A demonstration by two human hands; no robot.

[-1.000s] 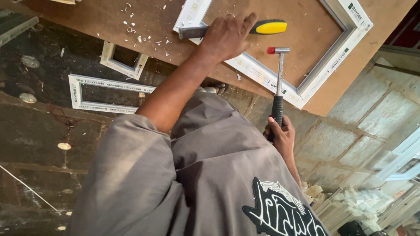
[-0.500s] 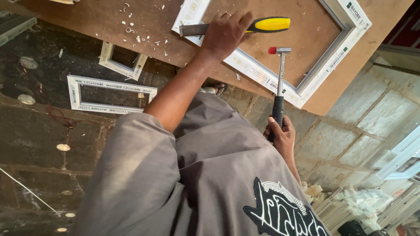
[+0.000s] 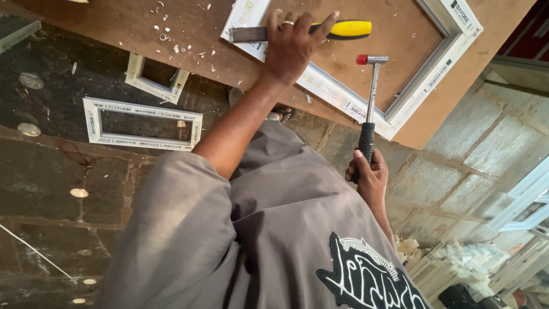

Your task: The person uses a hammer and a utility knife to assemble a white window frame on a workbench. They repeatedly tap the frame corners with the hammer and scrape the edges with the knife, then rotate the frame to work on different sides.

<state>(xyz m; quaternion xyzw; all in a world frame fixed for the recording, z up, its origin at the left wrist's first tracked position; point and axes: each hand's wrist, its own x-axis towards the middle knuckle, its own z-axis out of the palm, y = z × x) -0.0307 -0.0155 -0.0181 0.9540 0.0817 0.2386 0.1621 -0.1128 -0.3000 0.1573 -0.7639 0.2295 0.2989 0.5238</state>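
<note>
Looking down from the head camera, I see my left hand (image 3: pixel 294 46) pressed over a yellow-handled chisel with a flat grey steel blade (image 3: pixel 297 31). Its fingers are wrapped across the shaft where blade meets handle, and a ring shows on one finger. The chisel lies flat on a white plastic window frame (image 3: pixel 343 97), its blade tip pointing at the frame's corner and its yellow handle reaching over the frame's inside. The frame rests on a brown fibreboard bench (image 3: pixel 189 34), and the brown board shows through the frame's opening.

My right hand (image 3: pixel 369 174) is closed tight around the black rubber grip of a small steel hammer with a red-tipped head (image 3: pixel 370 91). The hammer stands off the near edge of the bench, its head over the frame's near rail and clear of the chisel's handle.

White plastic shavings (image 3: pixel 177 48) are scattered on the bench beside the frame. On the dark stone floor (image 3: pixel 51 166) below lie a long narrow white frame (image 3: pixel 143 123) and a small square white frame (image 3: pixel 155 77), close together. I wear a grey shirt with a black and white print (image 3: pixel 366 274). Pale block walling (image 3: pixel 469 154) and more white profiles (image 3: pixel 514 200) stand off to one side.
</note>
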